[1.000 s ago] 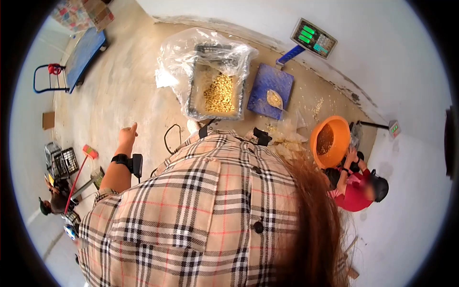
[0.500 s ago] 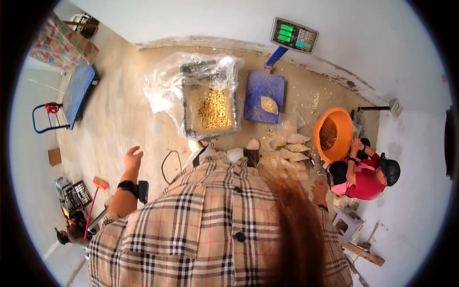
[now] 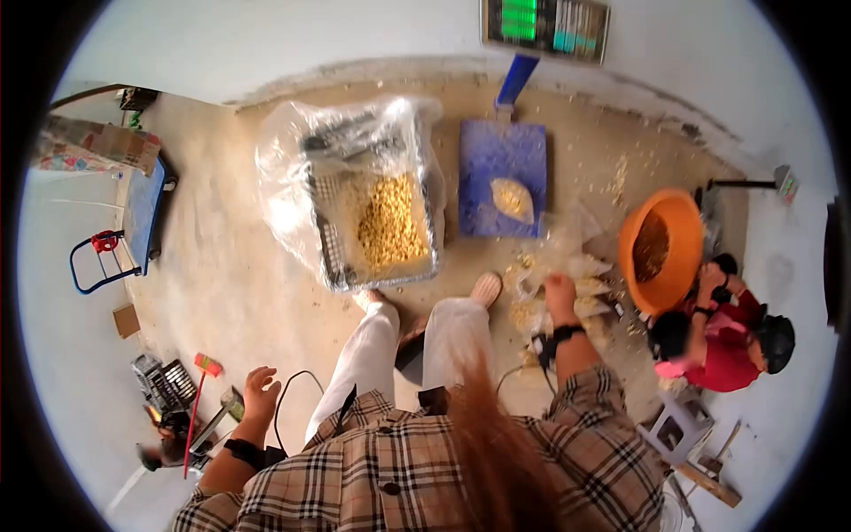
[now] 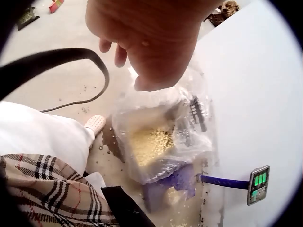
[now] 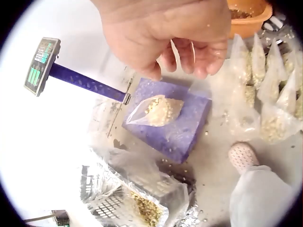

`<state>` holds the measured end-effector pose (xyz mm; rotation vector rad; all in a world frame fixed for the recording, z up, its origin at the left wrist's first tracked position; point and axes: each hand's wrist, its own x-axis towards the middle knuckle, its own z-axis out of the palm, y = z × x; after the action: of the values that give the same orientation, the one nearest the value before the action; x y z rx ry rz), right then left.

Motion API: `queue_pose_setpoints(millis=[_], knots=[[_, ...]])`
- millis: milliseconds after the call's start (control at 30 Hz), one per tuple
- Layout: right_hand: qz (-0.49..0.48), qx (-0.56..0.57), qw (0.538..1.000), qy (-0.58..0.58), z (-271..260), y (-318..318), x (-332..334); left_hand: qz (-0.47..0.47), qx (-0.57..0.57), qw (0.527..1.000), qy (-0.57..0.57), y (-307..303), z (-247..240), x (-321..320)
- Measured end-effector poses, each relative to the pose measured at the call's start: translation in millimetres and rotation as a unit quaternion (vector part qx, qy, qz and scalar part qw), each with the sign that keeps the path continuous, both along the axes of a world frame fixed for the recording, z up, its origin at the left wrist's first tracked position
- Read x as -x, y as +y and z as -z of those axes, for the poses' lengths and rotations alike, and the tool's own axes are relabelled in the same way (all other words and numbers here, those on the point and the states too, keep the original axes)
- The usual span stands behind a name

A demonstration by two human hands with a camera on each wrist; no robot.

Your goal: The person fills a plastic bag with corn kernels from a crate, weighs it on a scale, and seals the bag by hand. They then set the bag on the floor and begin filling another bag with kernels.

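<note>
My left hand hangs in the air left of the crate, its fingers loosely bent around nothing. In the left wrist view that hand is above the plastic-lined crate. Yellow pieces lie in the crate. A filled clear bag rests on the blue scale platform. My right hand is over several filled bags on the floor. The right wrist view shows this hand with fingers hanging relaxed, touching no bag visibly; the bag lies on the platform beyond.
The scale display stands near the wall. At right, a person in red sits by an orange basin. A blue trolley and a red broom are on the left. A stool stands lower right.
My right hand has come into view and moved forward over the bags on the floor. The left hand sits lower in view. The head view has shifted, showing my legs and feet.
</note>
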<state>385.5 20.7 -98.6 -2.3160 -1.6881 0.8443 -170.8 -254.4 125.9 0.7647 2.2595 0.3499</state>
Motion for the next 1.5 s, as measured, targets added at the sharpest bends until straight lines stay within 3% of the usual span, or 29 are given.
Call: queue_pose_setpoints(millis=[133,200,300,400,433,500,600,767,867,933,1000,1100,1200,1267,1400,1500], knots=[[0.090,-0.038,0.989,0.109,54.6,59.0,35.1,-0.010,0.060,0.998,0.001,-11.9,1.3,-19.6],[0.096,-0.057,0.992,0.058,84.5,81.7,44.4,0.008,0.071,0.997,0.000,-19.3,7.3,-24.0],[0.108,0.002,0.994,-0.021,93.4,109.8,61.7,-0.006,0.106,0.994,-0.011,-24.9,15.4,-33.1],[0.142,0.090,0.985,-0.036,94.9,128.4,74.4,-0.034,0.109,0.993,-0.041,-37.2,24.4,-37.0],[0.132,0.056,0.987,-0.067,107.8,127.8,75.5,-0.051,0.113,0.991,-0.047,-36.6,24.0,-40.6],[0.154,0.083,0.984,-0.025,123.8,131.7,66.9,-0.044,0.107,0.992,-0.046,-33.8,21.7,-45.0],[0.111,0.069,0.989,-0.064,117.3,137.8,72.0,-0.131,0.152,0.975,-0.091,-37.4,20.3,-42.0],[0.008,-0.034,0.996,-0.084,78.9,131.0,83.4,-0.121,0.176,0.974,-0.072,-26.8,17.6,-41.5],[0.006,-0.100,0.995,-0.011,47.4,118.5,80.9,-0.135,0.119,0.980,-0.082,-5.9,19.2,-43.5],[0.052,-0.069,0.988,0.125,17.5,103.0,72.8,-0.105,0.088,0.985,-0.101,1.7,30.4,-31.7],[0.142,0.047,0.954,0.261,-93.2,90.2,92.5,-0.058,0.032,0.992,-0.107,38.1,29.6,-33.0],[0.136,0.040,0.927,0.348,-206.6,56.0,101.7,0.011,-0.114,0.974,-0.194,107.1,8.3,-49.2],[0.107,-0.005,0.912,0.395,-299.1,35.6,113.8,0.095,-0.256,0.910,-0.312,177.2,-22.2,-77.9],[0.080,-0.030,0.899,0.429,-355.2,30.6,123.5,0.195,-0.318,0.886,-0.276,216.0,-54.2,-99.5],[0.018,-0.059,0.877,0.477,-431.9,23.1,144.2,0.148,-0.378,0.803,-0.436,265.7,-136.5,-139.1],[-0.015,-0.062,0.863,0.501,-473.6,15.8,158.6,0.160,-0.412,0.742,-0.504,281.7,-169.4,-149.0]])
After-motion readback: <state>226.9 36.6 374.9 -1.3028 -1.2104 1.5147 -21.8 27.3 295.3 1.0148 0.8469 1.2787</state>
